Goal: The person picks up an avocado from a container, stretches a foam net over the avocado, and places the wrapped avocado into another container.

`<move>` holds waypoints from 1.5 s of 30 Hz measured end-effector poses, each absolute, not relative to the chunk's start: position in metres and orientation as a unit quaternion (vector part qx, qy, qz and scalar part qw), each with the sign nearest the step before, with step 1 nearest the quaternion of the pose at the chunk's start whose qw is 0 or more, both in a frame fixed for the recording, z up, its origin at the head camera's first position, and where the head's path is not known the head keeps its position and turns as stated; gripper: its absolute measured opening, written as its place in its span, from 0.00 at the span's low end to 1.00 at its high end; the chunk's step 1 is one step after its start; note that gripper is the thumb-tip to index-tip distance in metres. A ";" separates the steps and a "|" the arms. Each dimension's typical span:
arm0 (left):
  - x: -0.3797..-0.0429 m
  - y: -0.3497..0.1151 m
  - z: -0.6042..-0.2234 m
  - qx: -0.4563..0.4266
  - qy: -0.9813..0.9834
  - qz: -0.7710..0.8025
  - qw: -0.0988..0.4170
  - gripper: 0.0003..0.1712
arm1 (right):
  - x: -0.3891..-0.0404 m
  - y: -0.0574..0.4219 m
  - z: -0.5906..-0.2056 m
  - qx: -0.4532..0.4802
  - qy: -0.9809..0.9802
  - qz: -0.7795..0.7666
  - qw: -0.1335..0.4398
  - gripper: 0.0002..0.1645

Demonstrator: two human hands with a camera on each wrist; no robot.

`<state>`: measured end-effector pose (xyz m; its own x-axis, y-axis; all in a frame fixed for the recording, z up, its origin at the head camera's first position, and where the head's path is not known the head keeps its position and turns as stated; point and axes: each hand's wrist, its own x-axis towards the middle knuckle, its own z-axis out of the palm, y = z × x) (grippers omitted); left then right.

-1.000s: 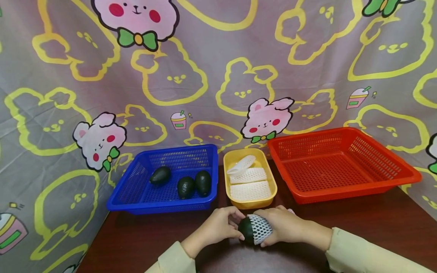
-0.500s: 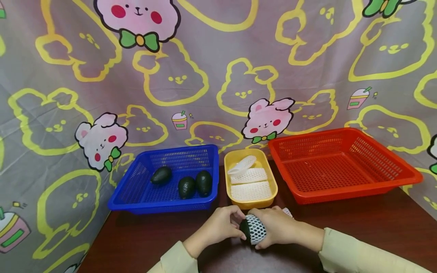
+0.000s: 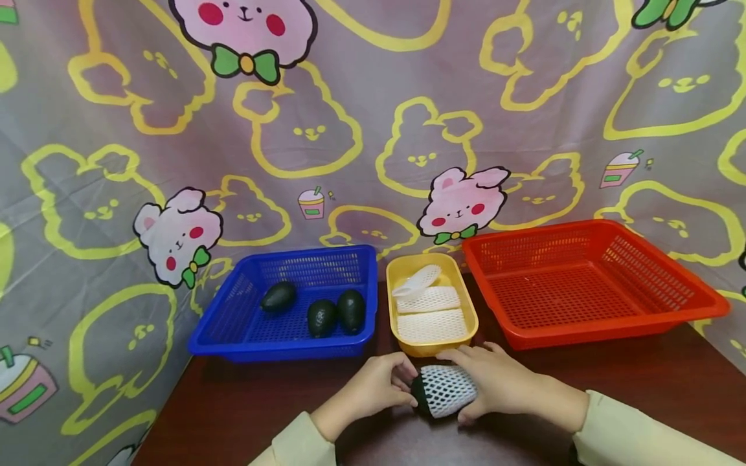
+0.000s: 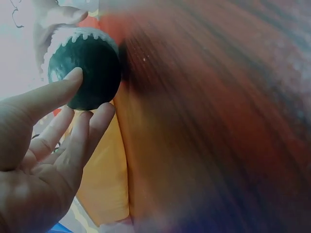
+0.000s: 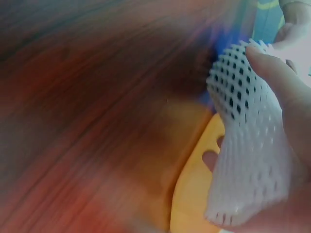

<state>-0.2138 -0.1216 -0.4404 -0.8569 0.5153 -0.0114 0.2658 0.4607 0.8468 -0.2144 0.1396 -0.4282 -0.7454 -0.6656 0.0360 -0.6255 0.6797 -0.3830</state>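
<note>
A dark green avocado (image 4: 95, 73) lies partly inside a white foam net sleeve (image 3: 450, 390), low over the table just in front of the yellow tub. Its rounded end sticks out bare on the left. There my left hand (image 3: 375, 386) holds it by thumb and fingertips. My right hand (image 3: 501, 383) has the sleeve between thumb and fingers from the other side. In the right wrist view the sleeve's loose tail (image 5: 248, 179) hangs narrower past the avocado, along the palm, and the right thumb presses near the sleeve's front edge.
The blue basket (image 3: 274, 353) at the left holds 3 avocados (image 3: 351, 312). Behind the hands, the yellow tub (image 3: 431, 349) contains several foam net sleeves (image 3: 431, 325). A red basket (image 3: 612, 330) stands at the right. A patterned cloth hangs behind the table.
The right hand first shifted slightly left, then slid back right along the sleeve, so more netting shows. The sleeve covers a bit more of the avocado. My left hand has stayed nearly in place.
</note>
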 end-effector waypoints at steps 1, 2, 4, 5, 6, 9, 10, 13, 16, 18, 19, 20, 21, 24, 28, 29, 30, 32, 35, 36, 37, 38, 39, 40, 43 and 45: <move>-0.214 -0.122 -0.441 0.230 0.845 0.464 0.132 0.19 | -0.214 0.142 -0.429 -0.359 0.914 -0.184 0.042 0.50; -0.214 -0.123 -0.442 0.231 0.847 0.460 0.129 0.19 | -0.215 0.143 -0.429 -0.364 0.913 -0.182 0.034 0.48; -0.214 -0.124 -0.443 0.229 0.852 0.453 0.126 0.18 | -0.215 0.145 -0.432 -0.379 0.907 -0.184 0.020 0.43; -0.214 -0.125 -0.443 0.228 0.854 0.450 0.126 0.18 | -0.216 0.145 -0.434 -0.385 0.904 -0.185 0.015 0.42; -0.213 -0.125 -0.443 0.225 0.856 0.447 0.126 0.18 | -0.216 0.145 -0.436 -0.391 0.901 -0.189 0.012 0.41; -0.212 -0.125 -0.443 0.218 0.856 0.451 0.129 0.17 | -0.217 0.145 -0.442 -0.397 0.897 -0.193 0.010 0.41; -0.212 -0.125 -0.443 0.216 0.855 0.455 0.129 0.17 | -0.218 0.144 -0.444 -0.399 0.897 -0.193 0.009 0.41; -0.212 -0.125 -0.442 0.205 0.851 0.467 0.128 0.15 | -0.219 0.142 -0.446 -0.403 0.895 -0.192 0.005 0.42; -0.212 -0.124 -0.440 0.201 0.851 0.468 0.125 0.15 | -0.219 0.138 -0.446 -0.402 0.896 -0.190 0.002 0.43; -0.213 -0.124 -0.439 0.202 0.851 0.468 0.124 0.15 | -0.218 0.135 -0.446 -0.400 0.897 -0.189 0.000 0.44; -0.213 -0.123 -0.438 0.204 0.851 0.467 0.123 0.15 | -0.218 0.133 -0.446 -0.399 0.898 -0.188 0.000 0.44; -0.213 -0.123 -0.436 0.207 0.851 0.466 0.122 0.15 | -0.218 0.132 -0.445 -0.398 0.898 -0.187 0.000 0.44; -0.213 -0.122 -0.435 0.210 0.852 0.465 0.121 0.15 | -0.218 0.130 -0.445 -0.397 0.899 -0.186 0.000 0.44; -0.213 -0.121 -0.434 0.209 0.853 0.464 0.117 0.15 | -0.217 0.125 -0.446 -0.398 0.900 -0.179 -0.006 0.45; -0.212 -0.120 -0.433 0.198 0.855 0.465 0.113 0.15 | -0.218 0.119 -0.448 -0.397 0.899 -0.185 -0.009 0.46; -0.212 -0.120 -0.433 0.197 0.856 0.465 0.112 0.15 | -0.218 0.118 -0.449 -0.397 0.898 -0.188 -0.010 0.46; -0.211 -0.120 -0.433 0.196 0.856 0.465 0.110 0.15 | -0.218 0.117 -0.449 -0.397 0.898 -0.191 -0.010 0.46; -0.211 -0.120 -0.432 0.195 0.857 0.464 0.106 0.15 | -0.219 0.114 -0.450 -0.396 0.898 -0.193 -0.012 0.46; -0.212 -0.120 -0.432 0.199 0.863 0.455 0.099 0.15 | -0.219 0.110 -0.451 -0.393 0.897 -0.200 -0.014 0.47; -0.213 -0.120 -0.432 0.199 0.865 0.450 0.097 0.14 | -0.219 0.109 -0.451 -0.392 0.897 -0.205 -0.012 0.47; -0.214 -0.120 -0.432 0.199 0.867 0.446 0.095 0.14 | -0.219 0.107 -0.451 -0.390 0.897 -0.209 -0.010 0.47; -0.215 -0.121 -0.432 0.200 0.870 0.442 0.093 0.14 | -0.219 0.106 -0.451 -0.388 0.896 -0.214 -0.008 0.47; -0.215 -0.121 -0.432 0.200 0.872 0.438 0.092 0.14 | -0.219 0.105 -0.450 -0.386 0.896 -0.219 -0.004 0.47; -0.216 -0.120 -0.433 0.201 0.873 0.436 0.091 0.13 | -0.219 0.105 -0.449 -0.383 0.896 -0.223 0.001 0.47; -0.218 -0.120 -0.433 0.201 0.871 0.438 0.092 0.13 | -0.218 0.105 -0.444 -0.373 0.900 -0.224 0.019 0.49; -0.218 -0.119 -0.434 0.202 0.866 0.446 0.099 0.12 | -0.219 0.108 -0.440 -0.369 0.902 -0.222 0.037 0.53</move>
<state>-0.2184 -0.1191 -0.4341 -0.8989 0.4381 0.0086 0.2617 0.5210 0.8124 -0.2185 0.1078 -0.4397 -0.7252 -0.6816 0.0977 -0.6488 0.6289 -0.4284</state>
